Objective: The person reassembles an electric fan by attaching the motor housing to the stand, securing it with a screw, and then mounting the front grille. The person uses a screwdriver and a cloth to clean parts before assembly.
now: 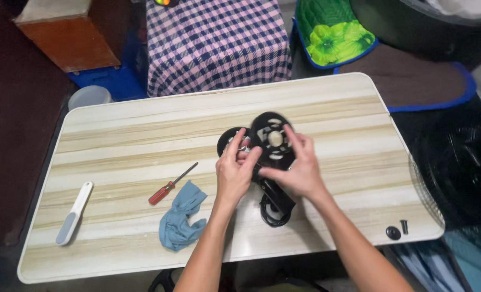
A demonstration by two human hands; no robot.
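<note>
A black fan motor unit (273,141) with a round perforated housing and a cream hub lies at the middle of the pale wooden table (143,135). My left hand (235,172) grips its left round part, fingers on the rim. My right hand (300,167) holds the right side, thumb and fingers wrapped over the housing. A coiled black cord (274,212) trails from the unit toward me, partly hidden under my hands.
A red-handled screwdriver (170,185) and a crumpled blue cloth (182,217) lie left of my hands. A white and grey brush-like tool (74,214) sits near the left edge. Two small black parts (397,230) rest at the front right corner. A wire fan guard (429,194) leans off the right edge.
</note>
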